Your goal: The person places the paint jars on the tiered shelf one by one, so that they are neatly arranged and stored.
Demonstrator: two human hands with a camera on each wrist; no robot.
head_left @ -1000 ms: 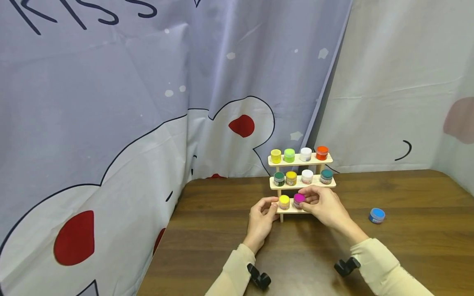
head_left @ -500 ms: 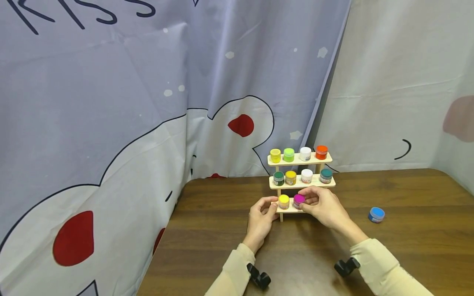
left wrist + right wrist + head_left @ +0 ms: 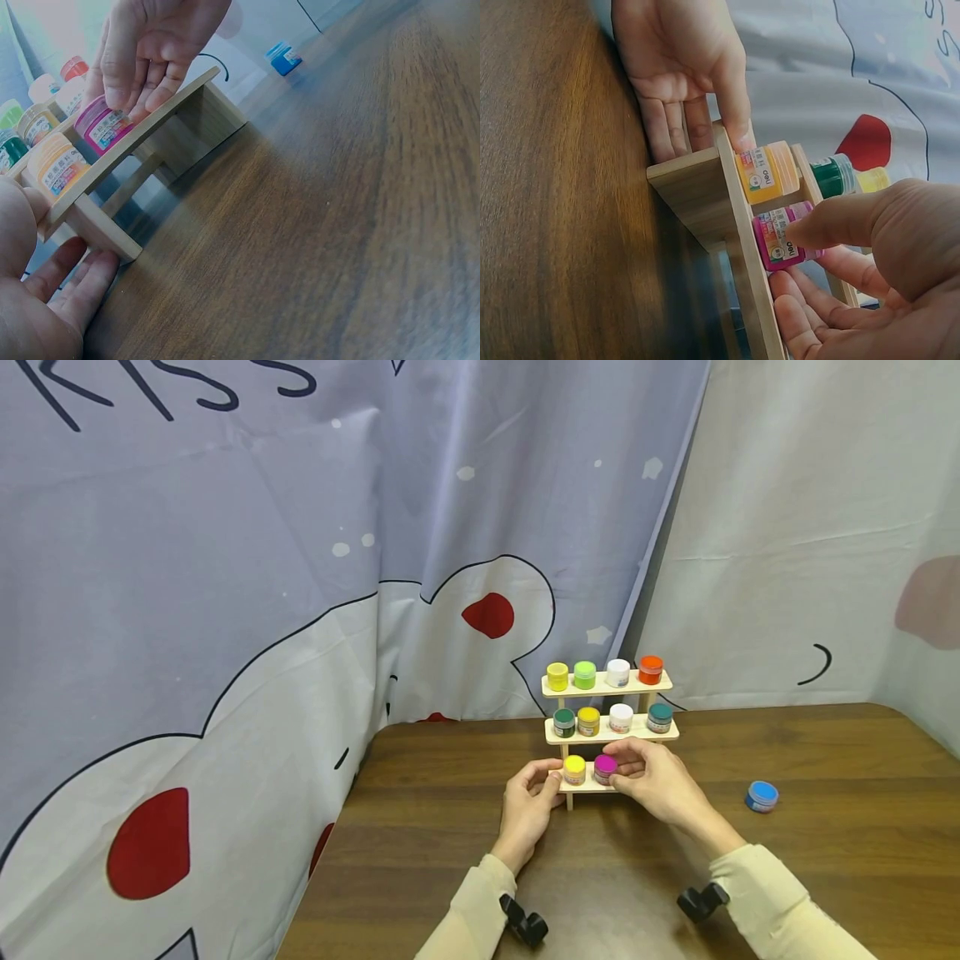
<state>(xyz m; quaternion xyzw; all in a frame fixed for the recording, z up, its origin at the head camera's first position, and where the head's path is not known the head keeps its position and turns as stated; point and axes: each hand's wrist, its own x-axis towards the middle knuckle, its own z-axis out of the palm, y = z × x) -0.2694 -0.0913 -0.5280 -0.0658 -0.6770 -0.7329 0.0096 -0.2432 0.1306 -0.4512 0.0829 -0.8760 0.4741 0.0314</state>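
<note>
A three-tier wooden display rack (image 3: 592, 785) with small paint jars on each tier stands on the table. My left hand (image 3: 527, 806) grips the left end of its lowest tier, thumb on top and fingers beneath, as the left wrist view shows. Beside that thumb sits a yellow paint jar (image 3: 763, 171). To its right, a magenta paint jar (image 3: 774, 229) stands upright on the same tier. My right hand (image 3: 663, 781) pinches this magenta jar between thumb and fingers. The right part of the lowest tier is hidden behind my right hand in the head view.
A blue paint jar (image 3: 762, 796) stands on the brown wooden table (image 3: 847, 860), right of the rack. Several jars, including an orange-red jar (image 3: 651, 670) and a teal jar (image 3: 660, 718), fill the upper tiers. A printed curtain (image 3: 300, 527) hangs behind.
</note>
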